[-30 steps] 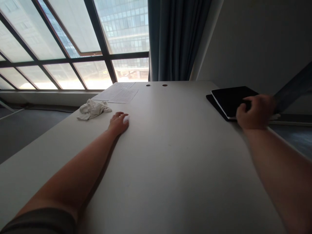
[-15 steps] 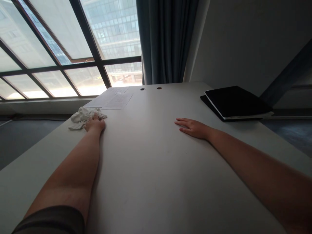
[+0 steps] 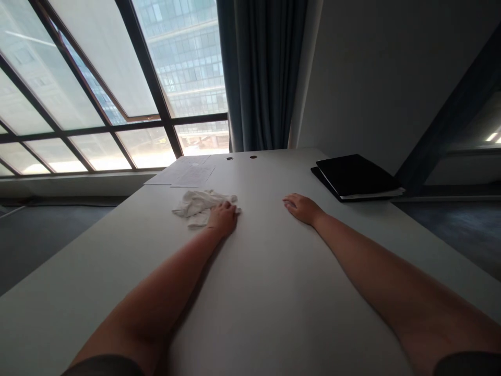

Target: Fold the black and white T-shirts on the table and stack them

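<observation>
A crumpled white cloth [image 3: 201, 203] lies on the white table [image 3: 250, 282], left of the middle. My left hand [image 3: 224, 216] presses on the cloth's right end, its fingers closed over the fabric. Part of the cloth is hidden under this hand. Across from it, my right hand [image 3: 302, 208] rests on the bare tabletop and holds nothing. Its fingers are loosely bent, with a small gap under them.
Two printed paper sheets [image 3: 192, 175] lie at the far left edge. A stack of black folders [image 3: 356, 177] sits at the right. Two cable holes [image 3: 253, 156] mark the far end, before a dark curtain [image 3: 262, 78] and windows [image 3: 136, 146].
My left hand has slid the cloth rightward, away from the table's left edge. My right hand has drawn its stretched fingers in to a loose bend. The camera view has shifted slightly.
</observation>
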`<state>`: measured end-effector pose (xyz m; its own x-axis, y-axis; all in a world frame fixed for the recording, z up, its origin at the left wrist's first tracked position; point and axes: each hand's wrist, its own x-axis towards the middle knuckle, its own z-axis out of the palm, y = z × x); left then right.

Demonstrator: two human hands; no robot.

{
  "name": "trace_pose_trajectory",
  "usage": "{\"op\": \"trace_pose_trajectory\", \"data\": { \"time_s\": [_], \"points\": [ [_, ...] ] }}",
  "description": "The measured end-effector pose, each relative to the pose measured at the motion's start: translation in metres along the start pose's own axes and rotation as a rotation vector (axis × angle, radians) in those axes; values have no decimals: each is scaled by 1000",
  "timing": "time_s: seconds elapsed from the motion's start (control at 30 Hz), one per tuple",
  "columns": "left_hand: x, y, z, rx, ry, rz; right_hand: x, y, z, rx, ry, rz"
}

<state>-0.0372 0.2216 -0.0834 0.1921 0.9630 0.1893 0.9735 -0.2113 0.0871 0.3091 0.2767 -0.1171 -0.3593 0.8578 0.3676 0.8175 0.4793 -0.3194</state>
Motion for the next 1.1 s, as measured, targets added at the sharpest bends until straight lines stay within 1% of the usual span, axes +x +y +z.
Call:
{"op": "trace_pose_trajectory", "data": {
  "time_s": [0.03,0.07,0.1,0.13,0.17,0.2,0.23,0.27,0.33,0.4,0.43,0.5,0.57,0.6,0.67,0.73,0.8,0.9,1.0,1.03,1.1],
  "points": [
    [-9,18,2,-34,-11,172,-3,-2,0,27,35,10],
    [-19,32,3,-86,4,417,-7,-5,-1,59,72,10],
    [-27,42,3,-131,32,613,-12,-9,-3,91,105,-3],
    [-33,48,3,-169,72,766,-16,-15,-4,123,133,-27],
    [-37,50,2,-195,114,850,-20,-21,-6,152,150,-59],
    [-38,48,3,-207,145,853,-23,-28,-8,177,154,-99],
    [-36,42,4,-211,153,805,-26,-35,-9,197,141,-142],
    [-32,34,5,-215,129,738,-27,-41,-10,206,114,-179],
    [-20,16,11,-236,33,629,-28,-51,-11,194,32,-225],
    [-9,0,16,-277,-28,595,-27,-56,-11,164,-32,-236],
    [-6,-5,18,-296,-28,591,-26,-56,-10,154,-44,-236],
    [-2,-11,19,-322,23,579,-25,-56,-11,147,-28,-233],
    [-1,-11,18,-368,90,563,-24,-54,-14,145,20,-202],
    [0,-10,17,-420,130,549,-24,-54,-16,152,51,-165],
    [2,-8,16,-602,206,475,-24,-51,-20,211,120,-52],
    [5,-7,17,-846,248,339,-23,-48,-24,326,199,77],
    [7,-6,18,-1067,240,196,-21,-43,-24,464,266,184],
    [9,-7,18,-1378,232,33,-16,-35,-23,668,344,301],
    [15,-12,13,-1724,288,-157,-9,-24,-22,913,499,412],
    [18,-15,11,-1796,308,-213,-7,-20,-23,1000,564,452],
    [23,-24,5,-1870,340,-299,-4,-13,-24,1151,673,539]
  ]
}}
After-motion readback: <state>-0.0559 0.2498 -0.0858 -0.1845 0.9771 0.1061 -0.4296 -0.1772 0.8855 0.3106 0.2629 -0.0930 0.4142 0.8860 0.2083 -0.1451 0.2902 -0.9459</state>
